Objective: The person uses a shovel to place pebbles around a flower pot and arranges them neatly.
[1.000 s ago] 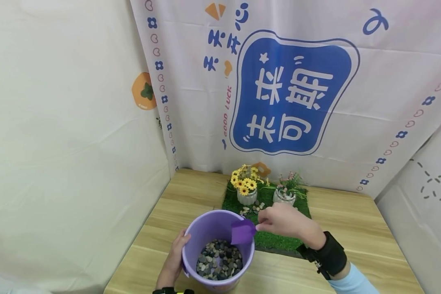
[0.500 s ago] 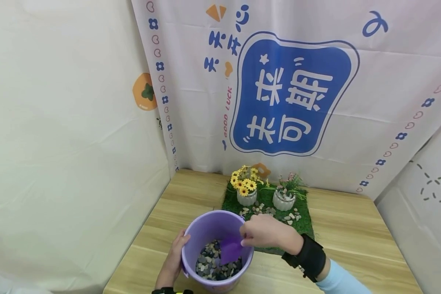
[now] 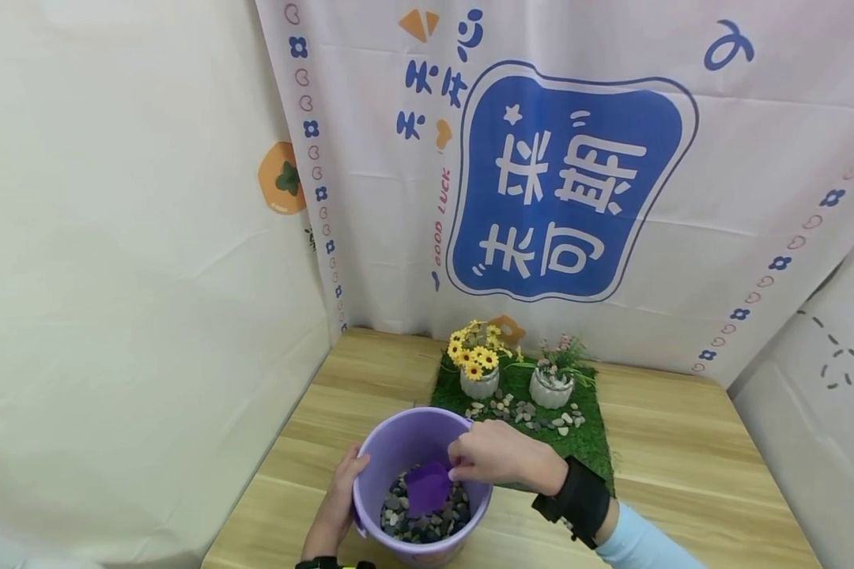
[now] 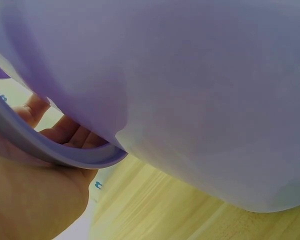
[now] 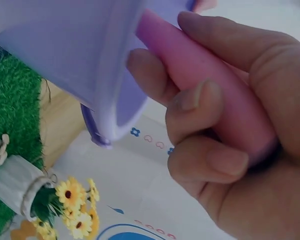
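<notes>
A purple bucket (image 3: pixel 391 445) stands on the wooden table with grey and brown pebbles (image 3: pixel 396 518) across its bottom. My left hand (image 3: pixel 339 494) grips the bucket's left side at the rim; the left wrist view has the lavender handle (image 4: pixel 65 152) lying across that hand. In my right hand (image 3: pixel 501 456) is a toy shovel, its purple blade (image 3: pixel 427 490) tilted down inside the bucket over the pebbles. Curled fingers wrap the shovel's pink handle (image 5: pixel 210 82) in the right wrist view. Whether the blade touches the pebbles, I cannot tell.
Behind the bucket lies a green turf mat (image 3: pixel 587 442) bearing a pot of yellow flowers (image 3: pixel 480 385), a pot of pink flowers (image 3: pixel 551 391) and scattered pebbles (image 3: pixel 523 412). A printed cloth (image 3: pixel 384 237) hangs behind the table (image 3: pixel 669 442); pale sheets flank both sides.
My right hand has moved left and down, bringing the shovel from the bucket's right rim to over the pebbles inside. The left hand and the bucket stay in place.
</notes>
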{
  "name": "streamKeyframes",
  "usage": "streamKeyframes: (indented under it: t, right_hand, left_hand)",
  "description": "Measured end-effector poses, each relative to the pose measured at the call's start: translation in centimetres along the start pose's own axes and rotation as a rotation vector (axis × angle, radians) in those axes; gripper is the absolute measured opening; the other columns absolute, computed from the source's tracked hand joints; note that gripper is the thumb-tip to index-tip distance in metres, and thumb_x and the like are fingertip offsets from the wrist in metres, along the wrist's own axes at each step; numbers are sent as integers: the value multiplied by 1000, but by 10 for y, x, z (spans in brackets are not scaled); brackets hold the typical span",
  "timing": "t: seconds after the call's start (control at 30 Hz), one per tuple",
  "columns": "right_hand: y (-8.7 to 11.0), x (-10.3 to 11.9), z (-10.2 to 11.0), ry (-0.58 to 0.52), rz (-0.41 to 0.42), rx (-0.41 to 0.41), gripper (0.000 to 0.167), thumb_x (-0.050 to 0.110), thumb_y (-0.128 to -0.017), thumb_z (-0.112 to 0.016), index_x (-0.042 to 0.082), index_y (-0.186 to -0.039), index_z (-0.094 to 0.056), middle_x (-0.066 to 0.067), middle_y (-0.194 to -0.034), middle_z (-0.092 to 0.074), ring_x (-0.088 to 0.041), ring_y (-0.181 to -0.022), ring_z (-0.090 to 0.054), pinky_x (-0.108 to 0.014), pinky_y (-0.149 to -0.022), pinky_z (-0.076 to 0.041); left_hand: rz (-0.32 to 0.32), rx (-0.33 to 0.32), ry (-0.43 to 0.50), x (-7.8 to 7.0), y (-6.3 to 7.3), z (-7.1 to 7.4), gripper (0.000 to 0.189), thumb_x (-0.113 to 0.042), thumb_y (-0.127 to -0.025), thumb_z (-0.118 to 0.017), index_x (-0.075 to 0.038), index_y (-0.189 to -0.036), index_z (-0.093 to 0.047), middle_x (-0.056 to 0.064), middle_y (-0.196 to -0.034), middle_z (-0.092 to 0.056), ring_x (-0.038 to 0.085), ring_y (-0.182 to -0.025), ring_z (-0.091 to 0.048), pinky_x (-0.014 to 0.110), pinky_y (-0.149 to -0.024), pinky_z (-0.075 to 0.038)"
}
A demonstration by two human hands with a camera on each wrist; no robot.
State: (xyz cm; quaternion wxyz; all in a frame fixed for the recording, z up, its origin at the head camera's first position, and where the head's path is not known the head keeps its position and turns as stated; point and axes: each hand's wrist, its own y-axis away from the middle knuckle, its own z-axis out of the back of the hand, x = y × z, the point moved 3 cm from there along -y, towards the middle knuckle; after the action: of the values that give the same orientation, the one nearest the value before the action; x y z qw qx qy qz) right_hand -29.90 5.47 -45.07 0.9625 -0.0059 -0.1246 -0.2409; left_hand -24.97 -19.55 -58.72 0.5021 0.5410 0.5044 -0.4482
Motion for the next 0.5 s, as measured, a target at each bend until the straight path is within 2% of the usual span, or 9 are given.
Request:
streamKeyframes:
  t: [0.27,0.5]
  right_hand:
    - [-15,-2,-20,65,25,-45,19,28,-91,-69,24,-74,-62,14,-59,-42,1,-51,-33,-15,-52,-24]
    - [-22,-2,-28,146,-20,-23,26,24,-86,-74,24,-65,-58,13,-56,-44,-1,-49,-36,-17,-49,-26]
  left_hand:
    - [-18,-6,3,2,1,0,53,-33,-101,-39,0,-142,-40,30,-138,-47,36,-116,-54,44,-93,-47]
    - [-20,-12,9,3,-1,-1,51,-33,-101,-41,1,-139,-44,28,-135,-49,35,-115,-54,42,-93,-46]
